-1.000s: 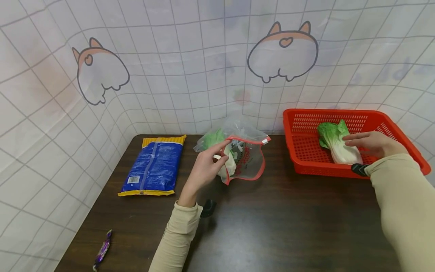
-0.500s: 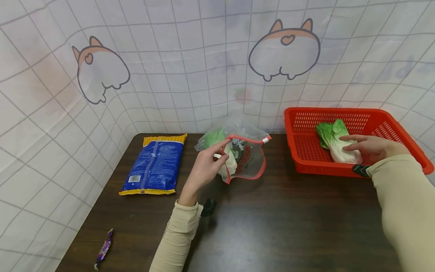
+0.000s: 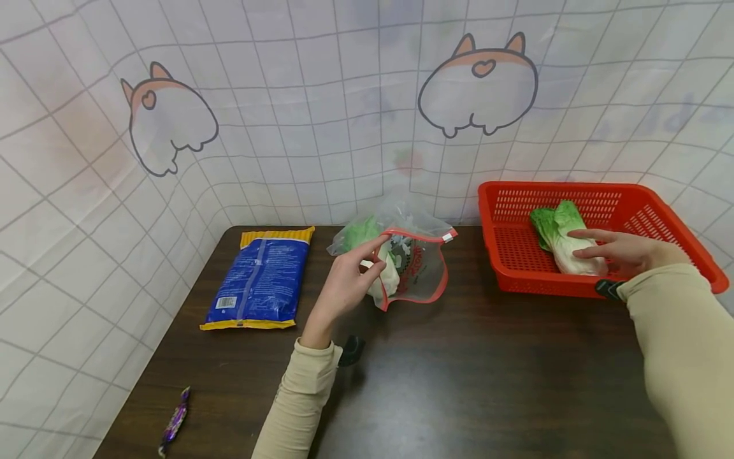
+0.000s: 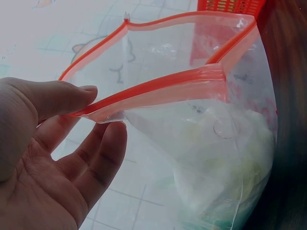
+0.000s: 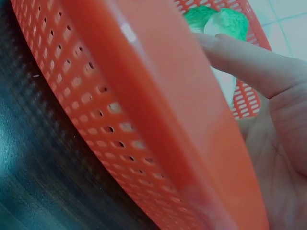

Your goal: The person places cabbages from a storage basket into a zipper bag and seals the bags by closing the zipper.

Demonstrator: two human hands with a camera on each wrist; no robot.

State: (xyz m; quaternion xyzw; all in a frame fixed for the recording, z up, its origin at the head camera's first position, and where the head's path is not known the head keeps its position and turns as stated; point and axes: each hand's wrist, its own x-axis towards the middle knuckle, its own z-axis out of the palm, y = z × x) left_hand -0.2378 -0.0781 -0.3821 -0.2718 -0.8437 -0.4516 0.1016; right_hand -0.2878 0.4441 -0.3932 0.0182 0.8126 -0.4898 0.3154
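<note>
In the head view, my left hand [image 3: 344, 284] pinches the red-edged mouth of a clear zip bag [image 3: 427, 277] between thumb and fingers. The bag's mouth gapes, and a napa cabbage [image 3: 390, 278] lies inside it. The left wrist view shows the thumb over the red zip strip [image 4: 158, 88] and fingers below. My right hand [image 3: 639, 252] reaches over the near rim of a red basket [image 3: 539, 282]. Its fingers lie extended across the white stem of a second napa cabbage [image 3: 568, 239]. In the right wrist view, the basket's rim hides part of that hand and cabbage.
A blue and yellow packet [image 3: 258, 280] lies on the dark table [image 3: 459, 382] to the left. Nearer the front left edge is a purple-wrapped candy [image 3: 174, 421]. A white gridded cloth [image 3: 321, 127] hangs behind and to the left.
My right hand's fingers have moved slightly left over the cabbage in the basket, and that cabbage has shifted a little left. My left hand and the bag stay in place.
</note>
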